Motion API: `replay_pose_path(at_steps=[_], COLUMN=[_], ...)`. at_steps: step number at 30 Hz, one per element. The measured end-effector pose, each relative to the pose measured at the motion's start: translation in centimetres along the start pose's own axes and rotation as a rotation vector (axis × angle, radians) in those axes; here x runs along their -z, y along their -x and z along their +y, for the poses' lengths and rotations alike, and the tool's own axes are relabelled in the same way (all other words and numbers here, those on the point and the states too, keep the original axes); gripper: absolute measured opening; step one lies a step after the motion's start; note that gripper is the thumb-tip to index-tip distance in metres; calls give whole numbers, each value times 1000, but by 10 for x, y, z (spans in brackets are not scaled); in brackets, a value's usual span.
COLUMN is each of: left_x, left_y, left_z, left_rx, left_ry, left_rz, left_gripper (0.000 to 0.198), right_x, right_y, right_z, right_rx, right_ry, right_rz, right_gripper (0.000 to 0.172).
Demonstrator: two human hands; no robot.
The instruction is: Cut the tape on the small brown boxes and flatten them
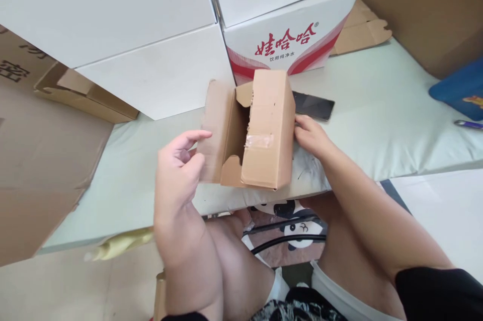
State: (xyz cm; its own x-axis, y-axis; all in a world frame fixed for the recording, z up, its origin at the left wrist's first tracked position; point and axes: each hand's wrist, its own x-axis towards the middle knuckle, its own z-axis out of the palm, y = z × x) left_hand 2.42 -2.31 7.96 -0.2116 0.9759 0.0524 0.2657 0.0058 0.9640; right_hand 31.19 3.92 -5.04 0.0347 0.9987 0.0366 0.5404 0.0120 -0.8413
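Observation:
A small brown cardboard box (268, 130) stands on the pale green covered surface, tilted slightly toward me. Its lid flap (216, 135) is swung out to the left and slightly blurred, leaving a dark opening. Two small side tabs stick out at the opening, and clear tape with torn paper runs along the box's edge. My left hand (179, 160) is at the flap's outer edge, index finger stretched and thumb apart, with nothing gripped. Against the box's right side, my right hand (311, 135) holds it, its fingertips partly hidden behind the box.
A black phone (315, 105) lies just behind the box. White cartons (151, 79) and a red-and-white water carton (287, 42) stack up at the back. Big brown cartons flank both sides. At right are a blue container (462, 89) and a purple pen (470, 124).

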Motion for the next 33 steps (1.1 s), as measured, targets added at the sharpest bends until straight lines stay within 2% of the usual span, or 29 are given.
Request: replay_pose_path(at_steps=[2, 5, 7, 10, 12, 14, 17, 19, 21, 25, 31, 33], left_x=[1, 8, 17, 29, 34, 33, 26, 22, 19, 20, 19, 17], left_y=[1, 0, 1, 6, 12, 17, 19, 18, 16, 9, -5, -8], left_z=[2, 3, 2, -1, -2, -2, 1, 1, 0, -5, -11, -12], left_rx=[-17, -111, -146, -104, -66, -36, 13, 30, 45, 55, 39, 37], left_ry=[4, 109, 173, 133, 63, 15, -17, -24, -10, 4, -3, -15], left_rz=[40, 110, 128, 66, -21, -145, -347, -405, -420, -466, -555, -559], left_gripper=[39, 36, 34, 37, 40, 39, 32, 30, 29, 26, 33, 34], right_x=[2, 12, 22, 43, 55, 63, 67, 66, 64, 63, 56, 52], right_y=[-1, 5, 16, 41, 56, 66, 70, 70, 70, 72, 64, 63], right_z=[-8, -28, -48, -79, -95, -105, -111, -113, -116, -117, -99, -95], right_rx=[-10, 7, 93, 303, 449, 541, 682, 796, 844, 790, 705, 642], right_ry=[-122, -498, -686, -782, -794, -707, -458, -345, -274, -193, -418, -483], right_rz=[101, 278, 306, 298, 190, -46, -395, -494, -534, -582, -521, -462], right_gripper=[31, 27, 25, 22, 21, 27, 38, 41, 45, 51, 58, 55])
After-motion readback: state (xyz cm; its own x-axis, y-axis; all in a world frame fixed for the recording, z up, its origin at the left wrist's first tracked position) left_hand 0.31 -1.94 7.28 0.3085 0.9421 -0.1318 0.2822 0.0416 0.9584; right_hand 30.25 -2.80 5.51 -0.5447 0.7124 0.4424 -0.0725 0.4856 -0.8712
